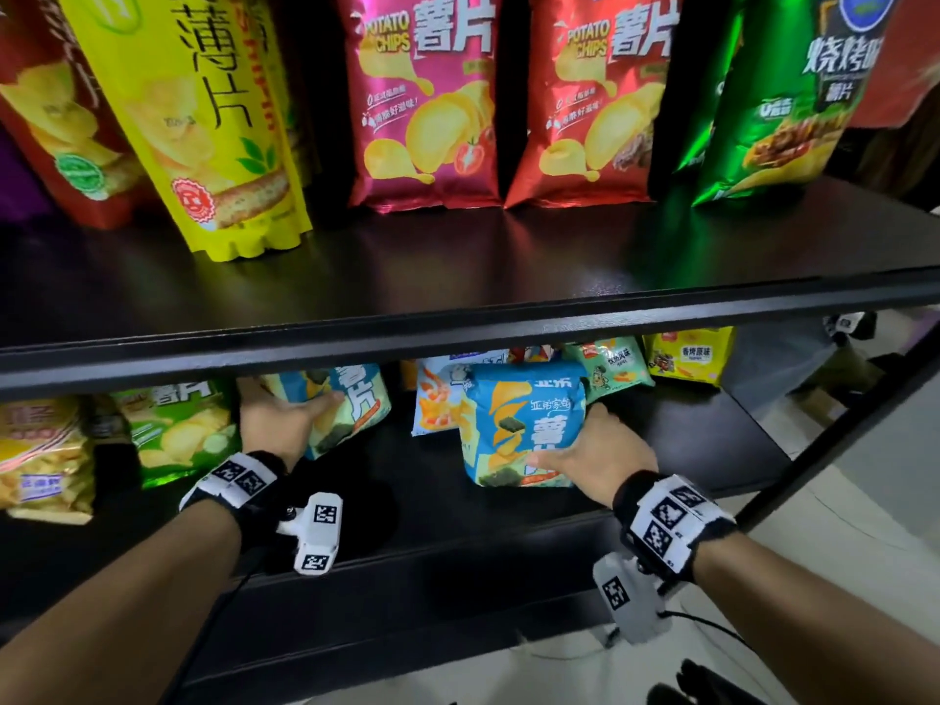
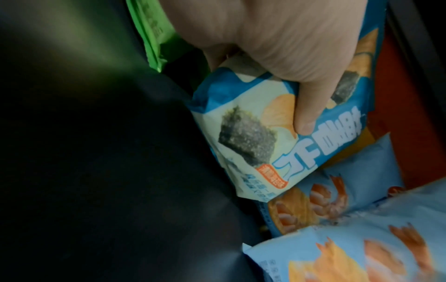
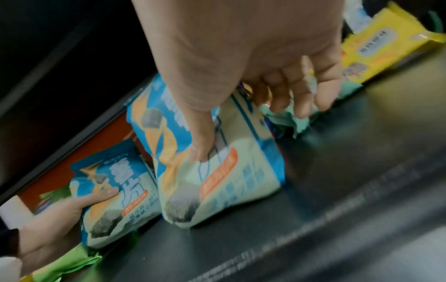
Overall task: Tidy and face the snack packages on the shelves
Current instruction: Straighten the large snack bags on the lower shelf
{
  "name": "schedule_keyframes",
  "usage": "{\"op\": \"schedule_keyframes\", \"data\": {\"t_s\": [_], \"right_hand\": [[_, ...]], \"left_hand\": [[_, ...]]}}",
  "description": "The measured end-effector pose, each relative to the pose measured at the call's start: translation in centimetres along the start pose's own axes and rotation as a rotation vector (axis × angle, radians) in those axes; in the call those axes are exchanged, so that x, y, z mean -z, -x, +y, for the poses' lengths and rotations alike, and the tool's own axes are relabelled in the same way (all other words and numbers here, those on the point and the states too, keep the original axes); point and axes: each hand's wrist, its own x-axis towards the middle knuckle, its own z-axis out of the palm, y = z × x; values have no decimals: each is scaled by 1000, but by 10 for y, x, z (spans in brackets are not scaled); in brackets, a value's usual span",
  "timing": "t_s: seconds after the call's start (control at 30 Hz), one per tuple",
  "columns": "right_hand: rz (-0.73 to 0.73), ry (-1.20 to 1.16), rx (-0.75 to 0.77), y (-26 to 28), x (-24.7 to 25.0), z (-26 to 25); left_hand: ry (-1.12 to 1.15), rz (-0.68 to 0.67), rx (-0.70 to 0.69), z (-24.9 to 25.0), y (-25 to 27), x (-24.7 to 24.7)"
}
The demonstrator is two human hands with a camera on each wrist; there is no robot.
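Note:
Two blue seaweed potato-chip bags stand on the lower shelf [image 1: 686, 440]. My left hand [image 1: 305, 409] grips the left bag [image 1: 356, 399] by its left side, thumb across the front; the bag leans to the right. In the left wrist view the left hand [image 2: 265, 63] presses its thumb on that bag [image 2: 253, 137]. My right hand [image 1: 580, 440] grips the right bag [image 1: 513, 424] by its right side, thumb on the lower front, fingers behind. The right wrist view has the right hand [image 3: 246, 114] round this bag [image 3: 217, 181], with the left bag [image 3: 115, 200] beside it.
The upper shelf's front edge [image 1: 458, 338] overhangs the bag tops. Around the two bags stand a green chip bag [image 1: 178, 429], a shrimp snack bag [image 1: 437, 404], a pale green bag [image 1: 610, 368] and a yellow bag [image 1: 686, 356]. Large chip bags [image 1: 427, 104] line the upper shelf.

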Motion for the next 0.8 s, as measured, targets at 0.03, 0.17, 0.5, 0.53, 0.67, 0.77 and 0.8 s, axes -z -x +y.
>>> {"op": "schedule_keyframes", "data": {"t_s": [0.03, 0.17, 0.5, 0.53, 0.67, 0.77, 0.8], "right_hand": [[-19, 94, 23, 1, 8, -4], [-96, 154, 72, 3, 30, -14], [-631, -413, 380, 25, 8, -76], [-604, -467, 432, 28, -1, -89], [-687, -678, 496, 39, -25, -133], [-794, -905, 498, 43, -36, -142], [-787, -923, 515, 46, -38, -143]], "left_hand": [[31, 5, 21, 2, 4, 5], [129, 34, 42, 5, 24, 23], [363, -151, 212, 10, 92, 76], [368, -183, 233, 13, 97, 79], [451, -412, 208, 29, 111, 85], [567, -472, 187, 44, 117, 87], [609, -436, 195, 50, 119, 88]]}}
